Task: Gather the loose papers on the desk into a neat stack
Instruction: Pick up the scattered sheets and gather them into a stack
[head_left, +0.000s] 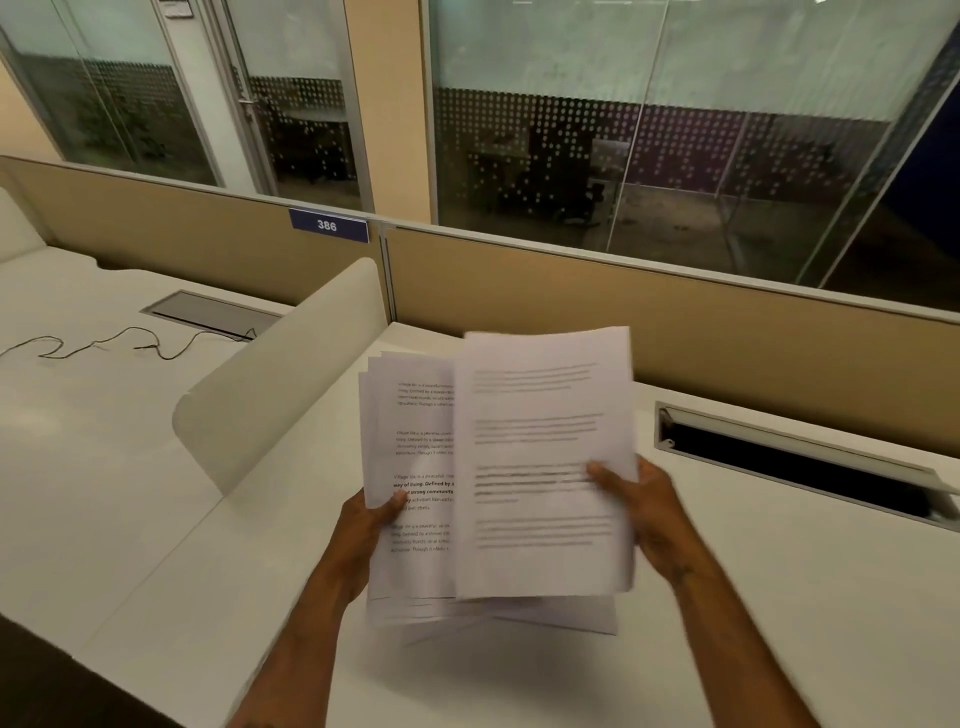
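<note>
We stand at the white desk (779, 597); a beige partition (727, 338) runs along its far edge, a curved divider (280, 384) at left; papers (415, 457) held above it, left hand (363, 525) and right hand (644, 514) fingers clamped on them; a cable (104, 343) far left.

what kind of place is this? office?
Most likely an open-plan office. A white desk backs onto a tan partition bearing a numbered plate, 386; a cable hatch is set into the desktop, and frosted glass-walled rooms stand behind.
</note>
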